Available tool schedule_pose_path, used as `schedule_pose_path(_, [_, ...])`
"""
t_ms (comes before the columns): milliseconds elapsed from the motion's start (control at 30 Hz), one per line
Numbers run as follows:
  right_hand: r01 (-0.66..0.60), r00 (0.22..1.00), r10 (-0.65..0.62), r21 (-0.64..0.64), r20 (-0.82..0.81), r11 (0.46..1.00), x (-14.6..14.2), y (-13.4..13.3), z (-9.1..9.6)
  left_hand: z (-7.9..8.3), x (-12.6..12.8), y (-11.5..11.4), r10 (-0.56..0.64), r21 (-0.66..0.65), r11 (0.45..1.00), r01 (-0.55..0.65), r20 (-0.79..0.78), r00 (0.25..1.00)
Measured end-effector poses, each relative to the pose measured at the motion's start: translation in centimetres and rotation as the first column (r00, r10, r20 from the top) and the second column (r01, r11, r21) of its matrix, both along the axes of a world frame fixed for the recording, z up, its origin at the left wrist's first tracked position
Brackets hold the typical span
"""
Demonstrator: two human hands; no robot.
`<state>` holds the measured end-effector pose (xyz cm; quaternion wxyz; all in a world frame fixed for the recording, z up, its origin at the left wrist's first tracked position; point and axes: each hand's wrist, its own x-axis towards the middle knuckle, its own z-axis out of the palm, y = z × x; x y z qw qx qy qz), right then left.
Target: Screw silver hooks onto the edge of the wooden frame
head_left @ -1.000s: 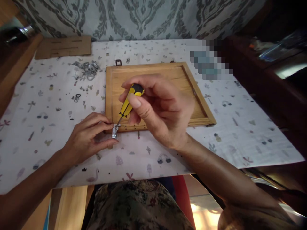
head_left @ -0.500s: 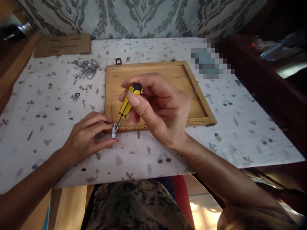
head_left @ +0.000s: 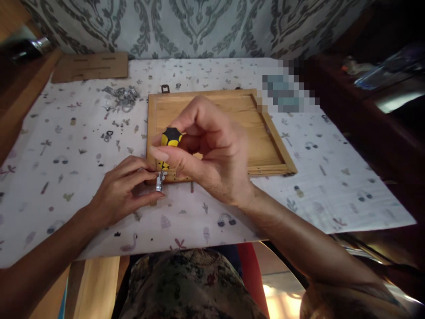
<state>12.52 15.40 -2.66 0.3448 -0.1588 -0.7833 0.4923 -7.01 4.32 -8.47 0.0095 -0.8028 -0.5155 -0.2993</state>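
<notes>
My right hand (head_left: 212,155) grips a yellow and black screwdriver (head_left: 171,136) by its handle, the shaft pointing down. Its tip meets a small shiny metal latch (head_left: 160,182) at the near left corner of a wooden frame (head_left: 152,128). Thumb and fingers of my left hand (head_left: 122,186) pinch that latch from the left, against the frame's edge. The frame lies flat with a wooden panel inside its raised rim. Whether a screw sits under the tip is too small to make out.
Left of the frame lie a pile of metal hardware (head_left: 124,98), scattered small screws (head_left: 121,123) and a dark metal piece (head_left: 108,136). A brown cardboard piece (head_left: 91,67) rests at the back left. A patterned cloth (head_left: 206,221) covers the table; a blurred-out item (head_left: 282,93) lies at right.
My right hand has moved left and turned, bringing the screwdriver from a slant to nearly upright over the latch. My left hand keeps its hold. The view has shifted slightly.
</notes>
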Motion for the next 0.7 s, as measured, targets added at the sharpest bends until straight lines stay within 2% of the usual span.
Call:
schedule_pose_path(100, [-0.128,0.988,0.124,-0.048,-0.089,0.991,-0.08,0.36,0.15,-0.06,0.02,0.02,-0.010,0.004,1.000,0.010,0.038,0.999])
schedule_pose_path(233, [-0.239,0.969,0.235,-0.051,-0.079,0.970,0.05,0.65,0.34,-0.10,-0.01,0.03,-0.024,-0.010,1.000,0.025,0.065,0.998])
schedule_pose_path(333, [-0.178,0.979,0.174,-0.036,-0.109,0.983,-0.19,0.54,0.31,-0.09,0.00,-0.01,-0.011,0.000,1.000,0.011,0.050,0.999])
schedule_pose_path(433, [-0.111,0.980,0.118,0.055,-0.157,0.992,-0.63,0.39,0.18,-0.09,0.02,-0.04,-0.004,0.011,1.000,0.004,0.035,0.999])
schedule_pose_path(700, [0.006,0.997,0.005,0.154,-0.073,0.988,-0.71,0.41,-0.11,-0.15,0.00,0.00,0.000,0.007,1.000,0.000,0.036,0.999])
